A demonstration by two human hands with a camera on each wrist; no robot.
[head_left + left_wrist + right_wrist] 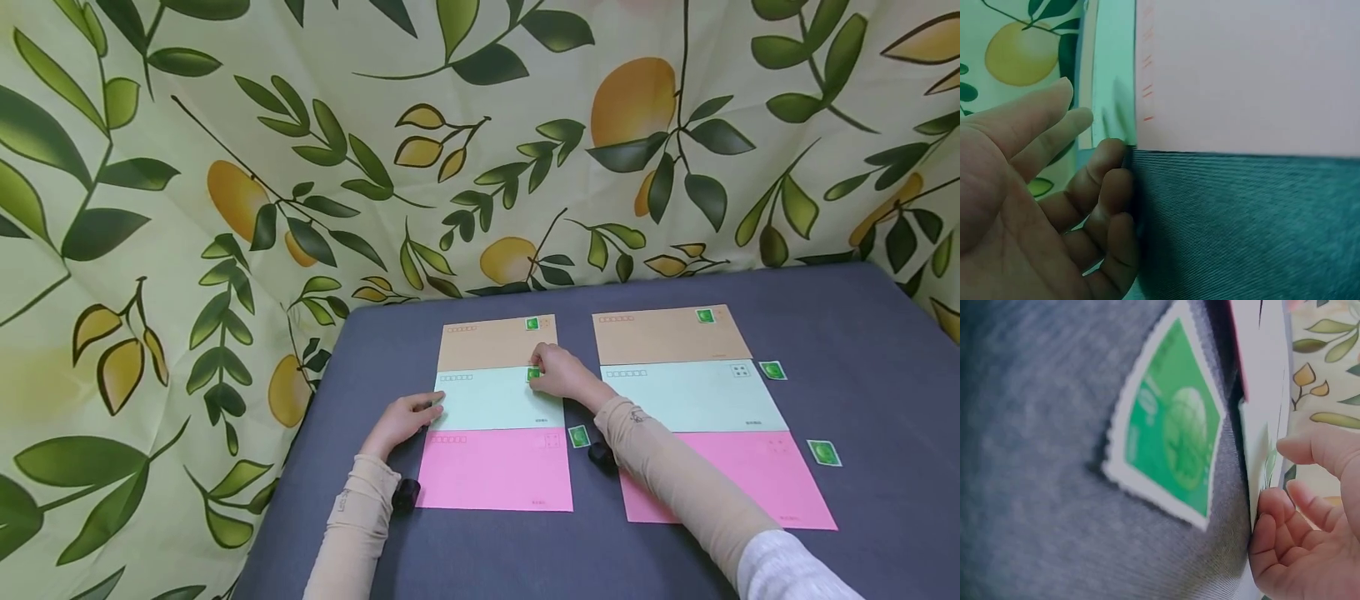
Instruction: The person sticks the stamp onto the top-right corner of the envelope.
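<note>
In the head view my right hand (pixel 566 375) holds a green postage stamp (pixel 533 374) by its edges, over the top right corner of the pale blue envelope (pixel 487 404) in the left column. Seen from the right wrist, thumb and fingertips meet around that stamp at the paper. My left hand (pixel 401 423) rests its fingertips at the same envelope's left edge; the left wrist view shows its fingers loosely bent and holding nothing. Above lies a brown envelope (pixel 483 348) with a green stamp (pixel 532 323) at its top right. Below is a pink envelope (pixel 495 475).
A second column has a stamped brown envelope (pixel 652 337), a pale blue one (pixel 675 387) and a pink one (pixel 742 475), partly under my right sleeve. Loose green stamps (pixel 579 436) (pixel 772 370) (pixel 824 452) lie on the dark cloth (pixel 892 375). A leaf-print curtain (pixel 337 208) hangs behind.
</note>
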